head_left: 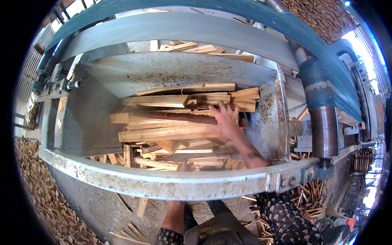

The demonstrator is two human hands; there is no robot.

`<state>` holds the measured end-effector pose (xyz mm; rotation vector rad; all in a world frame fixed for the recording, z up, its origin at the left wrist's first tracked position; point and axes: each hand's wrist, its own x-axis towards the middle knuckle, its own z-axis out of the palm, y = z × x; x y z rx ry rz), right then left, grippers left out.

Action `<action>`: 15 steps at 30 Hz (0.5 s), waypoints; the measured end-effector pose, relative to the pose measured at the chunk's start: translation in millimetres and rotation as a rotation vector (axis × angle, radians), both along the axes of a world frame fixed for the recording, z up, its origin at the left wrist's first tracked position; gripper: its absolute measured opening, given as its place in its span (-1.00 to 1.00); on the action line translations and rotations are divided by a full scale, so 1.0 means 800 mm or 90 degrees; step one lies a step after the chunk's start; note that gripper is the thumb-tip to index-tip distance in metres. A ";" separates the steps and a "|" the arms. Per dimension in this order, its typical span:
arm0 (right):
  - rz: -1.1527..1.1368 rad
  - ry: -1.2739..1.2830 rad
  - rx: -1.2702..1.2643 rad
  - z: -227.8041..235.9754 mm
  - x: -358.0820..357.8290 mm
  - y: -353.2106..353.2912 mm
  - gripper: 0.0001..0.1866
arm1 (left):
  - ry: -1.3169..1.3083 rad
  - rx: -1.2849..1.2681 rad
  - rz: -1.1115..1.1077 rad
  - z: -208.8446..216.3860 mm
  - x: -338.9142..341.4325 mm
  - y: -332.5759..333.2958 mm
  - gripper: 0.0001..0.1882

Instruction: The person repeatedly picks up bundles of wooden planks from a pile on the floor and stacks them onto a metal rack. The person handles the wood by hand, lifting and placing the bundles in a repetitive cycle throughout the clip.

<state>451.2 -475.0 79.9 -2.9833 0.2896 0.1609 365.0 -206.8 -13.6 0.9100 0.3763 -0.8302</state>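
Rough split wood pieces (167, 133) lie lengthwise, stacked in a grey metal trough (183, 67). My right hand (225, 121) reaches over the front rail and rests on the right end of the stack. Its fingers are spread, touching the pale pieces and a dark bark-covered strip (183, 117). My left hand (185, 165) comes up from under the rail, beside the lower, shorter wood pieces (192, 154). Only part of it shows behind the rail, slightly blurred, so I cannot tell whether it grips anything.
A thick white metal rail (163, 185) crosses in front of me. Beyond the trough run a wide belt (183, 34) and, at right, a roller (324, 128) wrapped in blue-green belting. Wood piles stand at left (45, 196) and lower right (312, 200).
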 end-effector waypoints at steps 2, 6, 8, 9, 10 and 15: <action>-0.005 0.101 0.030 0.016 0.001 -0.017 -0.24 | 0.111 0.054 0.009 0.005 0.026 -0.068 -0.41; 0.048 0.254 0.084 0.014 -0.038 -0.039 -0.38 | 0.203 -0.207 0.113 0.020 0.038 -0.136 -0.35; 0.114 0.239 0.161 -0.020 -0.030 0.006 -0.43 | 0.198 -0.177 0.208 0.009 0.048 -0.094 -0.33; 0.109 0.219 0.155 -0.033 -0.042 0.005 -0.45 | 0.217 -0.186 0.228 -0.001 0.043 -0.095 -0.33; 0.104 0.198 0.150 -0.045 -0.049 0.005 -0.47 | 0.178 -0.211 0.221 -0.011 0.035 -0.097 -0.33; 0.069 0.171 0.324 -0.007 -0.022 0.009 -0.55 | 0.139 -0.136 0.154 -0.003 0.038 -0.105 -0.44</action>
